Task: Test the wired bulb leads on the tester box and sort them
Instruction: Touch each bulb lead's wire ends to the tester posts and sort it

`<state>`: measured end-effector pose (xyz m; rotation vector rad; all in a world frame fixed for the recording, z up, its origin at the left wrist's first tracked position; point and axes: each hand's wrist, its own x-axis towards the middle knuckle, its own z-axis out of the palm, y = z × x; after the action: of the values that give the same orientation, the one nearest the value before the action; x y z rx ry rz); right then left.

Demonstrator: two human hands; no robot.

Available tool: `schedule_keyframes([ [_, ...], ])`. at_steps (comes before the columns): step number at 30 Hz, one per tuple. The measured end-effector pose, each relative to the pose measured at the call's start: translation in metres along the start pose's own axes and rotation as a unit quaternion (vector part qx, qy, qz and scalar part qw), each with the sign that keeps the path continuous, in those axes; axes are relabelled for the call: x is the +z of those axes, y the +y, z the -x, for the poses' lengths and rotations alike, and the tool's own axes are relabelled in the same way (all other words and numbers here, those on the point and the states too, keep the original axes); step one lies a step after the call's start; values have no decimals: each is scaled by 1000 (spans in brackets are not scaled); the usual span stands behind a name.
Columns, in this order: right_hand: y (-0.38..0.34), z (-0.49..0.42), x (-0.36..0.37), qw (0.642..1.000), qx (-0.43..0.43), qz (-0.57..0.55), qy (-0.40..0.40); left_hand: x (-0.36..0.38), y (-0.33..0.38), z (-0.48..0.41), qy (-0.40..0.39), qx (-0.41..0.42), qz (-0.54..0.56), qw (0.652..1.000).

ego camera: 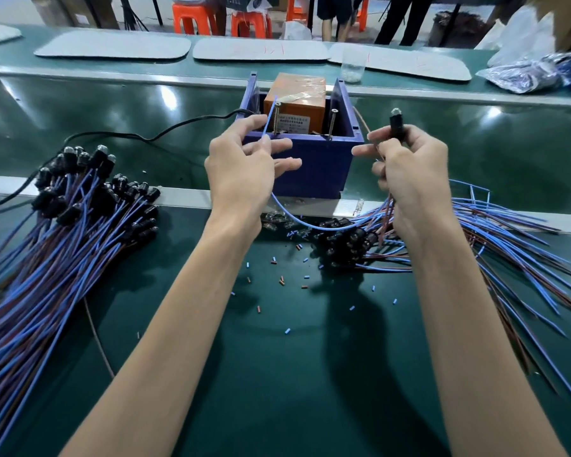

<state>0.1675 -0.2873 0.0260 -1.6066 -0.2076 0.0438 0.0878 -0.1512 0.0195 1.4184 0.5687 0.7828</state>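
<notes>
While the left hand (pixel 241 166) and the right hand (pixel 409 169) hold one bulb lead (pixel 310 227) above the bench (pixel 277 374), its blue wire (pixel 269 120) reaches up to the tester box (pixel 314 169).
One pile of leads (pixel 63 232) lies left of the arms, another pile (pixel 495 235) right. Left fingers pinch the blue wire, its end by the left screw (pixel 277 117); right fingers are curled round the black bulb (pixel 396 124), upright, just right of the box.

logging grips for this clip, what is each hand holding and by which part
Left hand pinches a blue wire near its free end; right hand grips a black bulb holder round its lower body, bulb end up.
</notes>
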Motion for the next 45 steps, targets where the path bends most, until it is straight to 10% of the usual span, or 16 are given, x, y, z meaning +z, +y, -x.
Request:
schedule_keyframes([
  [45, 7, -5, -1, 998, 30, -16, -60, -14, -9, -19, 31, -15, -160, 986],
])
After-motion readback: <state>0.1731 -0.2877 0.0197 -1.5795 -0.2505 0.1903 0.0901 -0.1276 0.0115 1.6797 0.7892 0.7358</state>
